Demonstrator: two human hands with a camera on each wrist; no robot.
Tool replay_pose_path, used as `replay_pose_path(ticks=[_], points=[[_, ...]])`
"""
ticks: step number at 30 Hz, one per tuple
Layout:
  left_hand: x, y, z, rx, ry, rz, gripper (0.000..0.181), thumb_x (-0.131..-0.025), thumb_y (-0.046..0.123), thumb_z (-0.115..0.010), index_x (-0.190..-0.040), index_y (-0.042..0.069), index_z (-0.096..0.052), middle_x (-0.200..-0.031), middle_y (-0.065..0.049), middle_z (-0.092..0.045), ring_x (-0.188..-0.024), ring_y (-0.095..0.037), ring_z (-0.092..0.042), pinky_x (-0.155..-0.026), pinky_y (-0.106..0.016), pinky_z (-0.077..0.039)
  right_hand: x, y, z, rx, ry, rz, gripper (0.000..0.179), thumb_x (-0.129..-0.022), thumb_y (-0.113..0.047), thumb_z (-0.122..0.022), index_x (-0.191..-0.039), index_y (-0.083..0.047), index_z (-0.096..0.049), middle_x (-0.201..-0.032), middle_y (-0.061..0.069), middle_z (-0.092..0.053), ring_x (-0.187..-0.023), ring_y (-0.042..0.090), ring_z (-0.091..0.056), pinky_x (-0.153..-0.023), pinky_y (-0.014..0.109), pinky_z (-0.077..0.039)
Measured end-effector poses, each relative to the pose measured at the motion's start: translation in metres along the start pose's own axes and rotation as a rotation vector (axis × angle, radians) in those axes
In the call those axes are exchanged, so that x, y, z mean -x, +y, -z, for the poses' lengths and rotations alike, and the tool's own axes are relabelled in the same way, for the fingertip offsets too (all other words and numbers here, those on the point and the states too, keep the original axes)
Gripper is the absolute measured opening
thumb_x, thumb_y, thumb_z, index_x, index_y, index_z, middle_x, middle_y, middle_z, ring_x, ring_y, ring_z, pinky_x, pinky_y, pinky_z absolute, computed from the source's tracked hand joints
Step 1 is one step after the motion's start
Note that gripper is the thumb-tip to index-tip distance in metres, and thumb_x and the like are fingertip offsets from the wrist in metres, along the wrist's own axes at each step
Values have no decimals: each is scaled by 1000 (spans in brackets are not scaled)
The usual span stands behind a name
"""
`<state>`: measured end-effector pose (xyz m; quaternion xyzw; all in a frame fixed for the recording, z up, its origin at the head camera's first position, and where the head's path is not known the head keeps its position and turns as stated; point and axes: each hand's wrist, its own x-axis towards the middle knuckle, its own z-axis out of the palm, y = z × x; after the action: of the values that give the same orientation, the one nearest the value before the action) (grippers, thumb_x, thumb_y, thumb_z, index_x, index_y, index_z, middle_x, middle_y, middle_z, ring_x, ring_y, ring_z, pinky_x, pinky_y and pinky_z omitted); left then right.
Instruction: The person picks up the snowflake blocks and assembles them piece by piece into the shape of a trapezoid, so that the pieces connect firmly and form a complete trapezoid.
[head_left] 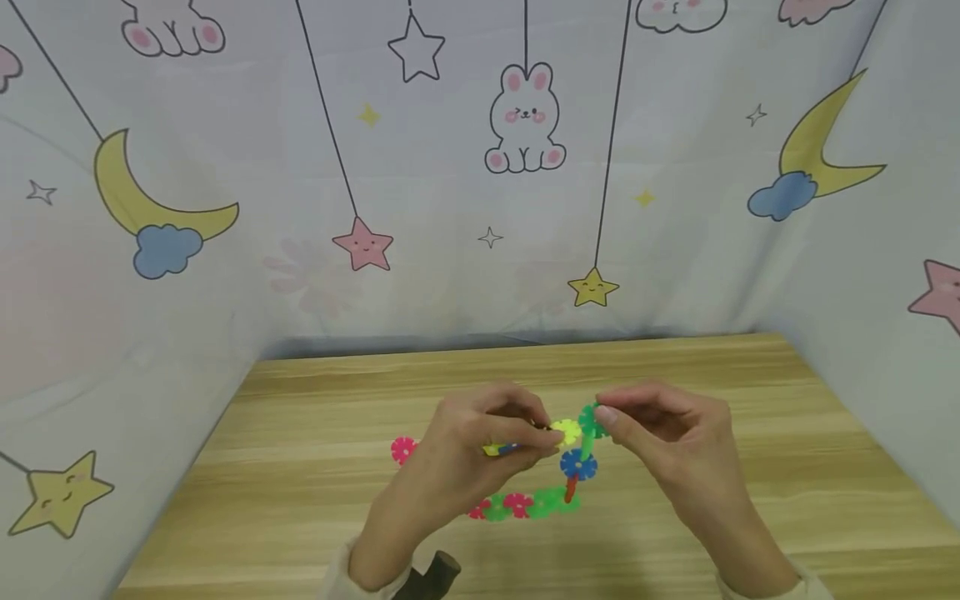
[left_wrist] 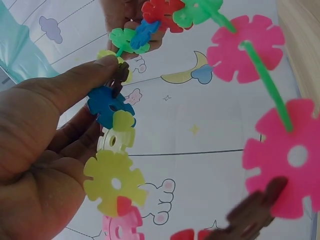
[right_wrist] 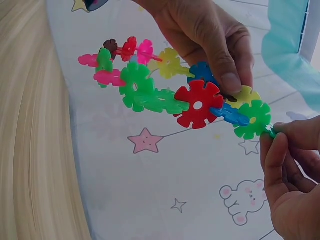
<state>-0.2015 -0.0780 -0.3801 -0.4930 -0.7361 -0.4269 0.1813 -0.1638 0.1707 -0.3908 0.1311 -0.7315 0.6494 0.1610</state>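
Slotted plastic snowflake discs in many colours form a curved, ring-like chain, raised between both hands. My left hand [head_left: 480, 437] pinches the chain between thumb and fingers at a dark brown disc [left_wrist: 119, 79], beside a yellow disc [head_left: 567, 432] and a blue disc [left_wrist: 111, 107]. Across from it, my right hand [head_left: 675, 433] pinches a small green disc [right_wrist: 270, 131] at its edge, right against another green disc [right_wrist: 253, 120]. A light blue disc [right_wrist: 230, 114] and a red disc [right_wrist: 198, 105] follow along the chain. The left hand covers part of the chain in the head view.
A wood-grain table [head_left: 285, 492] lies beneath the hands. White cloth [head_left: 450, 183] printed with stars, moons and rabbits stands behind it and at both sides. A dark cylindrical piece [head_left: 442, 567] sits at the left wrist.
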Motion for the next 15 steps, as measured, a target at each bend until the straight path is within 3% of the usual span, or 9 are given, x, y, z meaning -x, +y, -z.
replay_pose_path(ticks=[15], points=[[-3, 5, -3, -39, 17, -10, 15, -85, -1, -88, -96, 9, -87, -100, -6, -72, -84, -12, -70, -76, -12, -57, 4, 1, -6, -36, 20, 85, 13, -90, 12, -78, -103, 12, -78, -91, -8, -80, -79, 6, -74, -73, 23, -64]])
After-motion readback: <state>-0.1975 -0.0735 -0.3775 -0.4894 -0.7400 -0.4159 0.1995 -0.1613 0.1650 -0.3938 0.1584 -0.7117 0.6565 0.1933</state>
